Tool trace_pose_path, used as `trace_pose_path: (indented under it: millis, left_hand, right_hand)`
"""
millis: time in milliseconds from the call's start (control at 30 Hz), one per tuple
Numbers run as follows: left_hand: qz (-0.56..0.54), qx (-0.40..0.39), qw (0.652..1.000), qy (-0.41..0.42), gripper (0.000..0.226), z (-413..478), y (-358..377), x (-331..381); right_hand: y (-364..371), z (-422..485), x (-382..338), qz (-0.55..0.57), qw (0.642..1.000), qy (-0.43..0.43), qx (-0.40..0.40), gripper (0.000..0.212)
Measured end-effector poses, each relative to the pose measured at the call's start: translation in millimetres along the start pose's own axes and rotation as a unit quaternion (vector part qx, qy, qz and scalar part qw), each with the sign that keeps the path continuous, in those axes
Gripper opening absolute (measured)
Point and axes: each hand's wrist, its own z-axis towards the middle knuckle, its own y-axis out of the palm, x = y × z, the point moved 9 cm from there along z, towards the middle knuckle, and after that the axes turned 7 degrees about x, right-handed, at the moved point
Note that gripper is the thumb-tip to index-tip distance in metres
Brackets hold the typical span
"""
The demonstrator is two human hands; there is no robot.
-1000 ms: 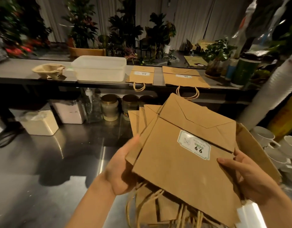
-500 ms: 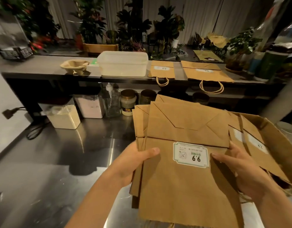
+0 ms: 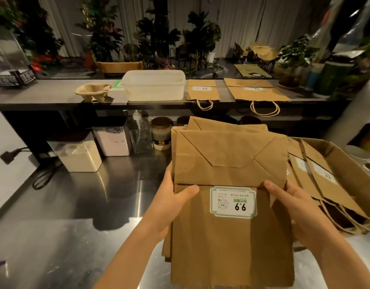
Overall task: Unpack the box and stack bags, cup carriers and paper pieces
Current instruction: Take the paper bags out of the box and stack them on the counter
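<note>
I hold a bundle of flat brown paper bags above the steel counter, its top bag bearing a white "9.9" label. My left hand grips the bundle's left edge, thumb on top. My right hand grips its right edge the same way. At the right stands the open cardboard box with more bags lying in it, their rope handles hanging out. On the raised shelf behind lie a small stack of bags, a wider stack of bags and a pulp cup carrier.
A translucent plastic tub sits on the shelf beside the carrier. Storage canisters, a clear bottle and jars line the back of the steel counter. White cups stand right of the box. Plants fill the background.
The bundle came out of the box and swung left and level in front of me, squared up between both hands. The view shifted left, so the box now lies at the right.
</note>
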Motion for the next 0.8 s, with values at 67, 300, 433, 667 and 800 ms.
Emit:
trace_pose_path:
  millis: [67, 300, 433, 667, 800]
  left_hand:
    - [-0.014, 0.049, 0.998, 0.032, 0.062, 2, 2, 1]
    - [0.008, 0.078, 0.992, 0.096, 0.060, 3, 12, 8]
    - [0.034, 0.002, 0.998, 0.054, 0.080, 6, 25, 6]
    - [-0.054, -0.001, 0.998, -0.011, 0.052, 13, 43, -5]
    - [-0.056, 0.017, 0.998, -0.009, 0.029, 20, 50, 2]
  right_hand:
    - [-5, 0, -2, 0.025, 0.999, 0.000, 0.026, 0.028]
    - [-15, 2, -4, 0.080, 0.996, 0.011, 0.043, 0.045]
    - [-11, 6, -4, -0.003, 1.000, 0.006, 0.023, 0.051]
    - [-36, 16, -25, -0.057, 0.988, -0.091, 0.112, 0.024]
    - [-42, 21, -27, -0.027, 0.994, -0.077, 0.074, 0.022]
